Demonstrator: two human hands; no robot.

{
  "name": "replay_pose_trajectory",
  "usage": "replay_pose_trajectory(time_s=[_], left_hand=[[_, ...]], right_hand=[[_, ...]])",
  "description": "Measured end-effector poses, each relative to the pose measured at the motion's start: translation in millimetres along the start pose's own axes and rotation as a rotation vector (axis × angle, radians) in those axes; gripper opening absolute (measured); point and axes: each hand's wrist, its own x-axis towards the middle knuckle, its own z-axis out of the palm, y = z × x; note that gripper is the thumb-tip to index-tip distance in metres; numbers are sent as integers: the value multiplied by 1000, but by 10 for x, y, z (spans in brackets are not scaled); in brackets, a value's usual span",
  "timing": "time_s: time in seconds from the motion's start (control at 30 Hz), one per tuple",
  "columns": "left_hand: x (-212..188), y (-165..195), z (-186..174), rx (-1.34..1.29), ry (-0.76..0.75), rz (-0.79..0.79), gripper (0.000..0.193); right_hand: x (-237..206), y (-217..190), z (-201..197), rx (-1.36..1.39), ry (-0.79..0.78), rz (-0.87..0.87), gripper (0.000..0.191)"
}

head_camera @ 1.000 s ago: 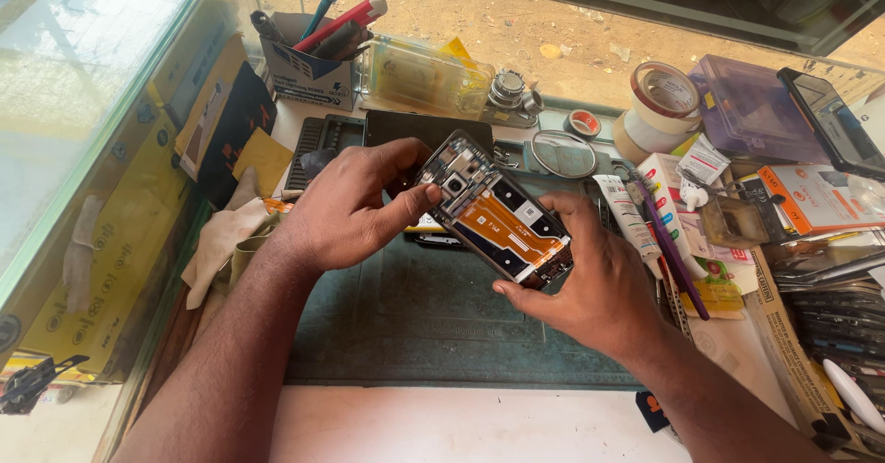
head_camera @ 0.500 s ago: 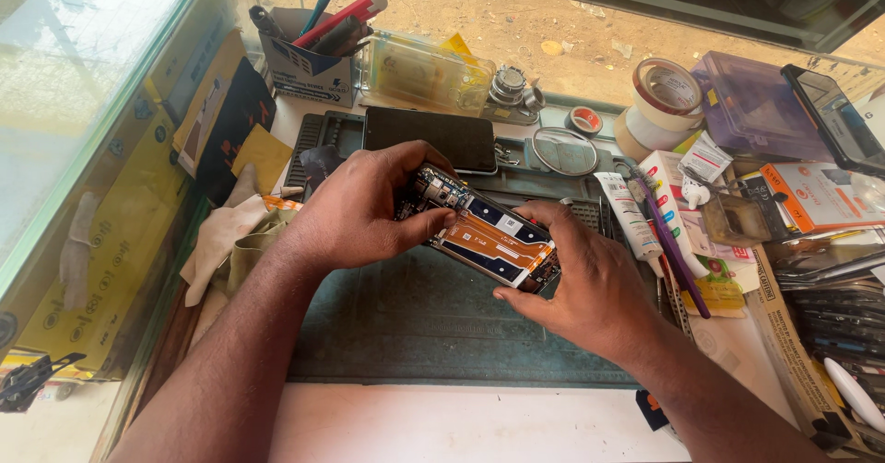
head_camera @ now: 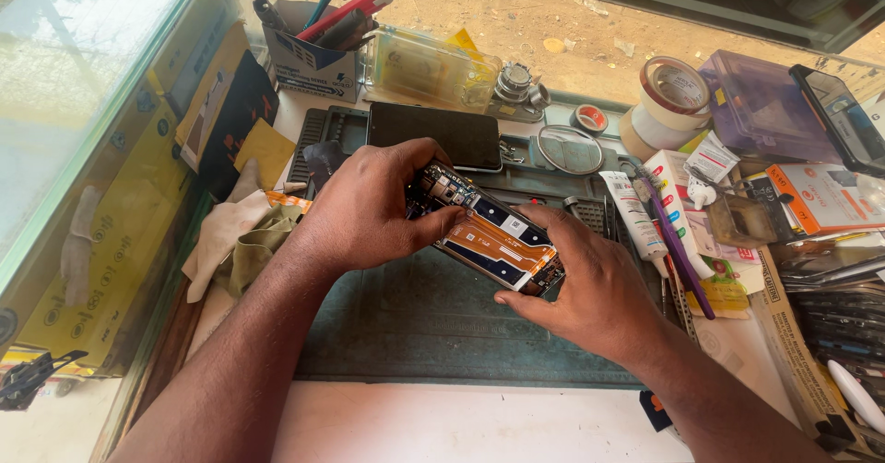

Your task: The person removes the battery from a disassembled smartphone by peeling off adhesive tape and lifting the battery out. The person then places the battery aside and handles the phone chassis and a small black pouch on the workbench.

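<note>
I hold an opened smartphone (head_camera: 489, 237) with its back cover off, showing a blue battery area, orange flex cable and circuit boards. My left hand (head_camera: 369, 209) grips its upper end, thumb pressed along the near edge. My right hand (head_camera: 581, 283) grips the lower end, fingers wrapped under it. The phone hangs tilted just above a dark green work mat (head_camera: 415, 325).
A black phone screen (head_camera: 433, 136) lies behind on the mat. A pen holder (head_camera: 318, 43) and clear plastic box (head_camera: 429, 66) stand at the back. Tape rolls (head_camera: 668, 99), a purple case (head_camera: 761, 103), tubes, boxes and tools crowd the right. Cloths (head_camera: 235, 242) lie left.
The phone has tilted flatter and lower toward the mat. My left hand has shifted over its upper end and my right hand has closed further around the lower end.
</note>
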Motion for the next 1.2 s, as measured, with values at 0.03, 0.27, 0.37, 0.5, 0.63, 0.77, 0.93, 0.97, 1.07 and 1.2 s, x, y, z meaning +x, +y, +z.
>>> replay_pose_trajectory(time_s=[0.03, 0.27, 0.37, 0.5, 0.63, 0.77, 0.93, 0.97, 1.07, 1.2], left_hand=[[-9, -13, -1, 3, 5, 3, 33], [-13, -47, 5, 2, 20, 45, 33], [-20, -30, 9, 22, 45, 75, 33], [-36, -6, 20, 44, 80, 115, 32], [-36, 2, 42, 74, 80, 65, 33], [-31, 5, 67, 20, 119, 117, 31], [-27, 15, 86, 35, 137, 144, 31], [-27, 19, 93, 46, 130, 132, 32], [-33, 28, 96, 68, 112, 96, 32], [-33, 12, 82, 35, 81, 107, 32]], right_hand=[[1, 1, 9, -6, -1, 2, 94], [7, 17, 16, 43, -16, 33, 72], [11, 20, 2, 57, 73, 2, 44], [25, 1, -24, 65, 122, 15, 27], [39, -35, -55, 86, 125, 87, 27], [44, -61, -75, 105, 126, 101, 26], [43, -70, -89, 104, 132, 100, 27], [42, -69, -90, 94, 136, 92, 27], [33, -69, -97, 93, 138, 81, 25], [27, -49, -91, 109, 117, 98, 24]])
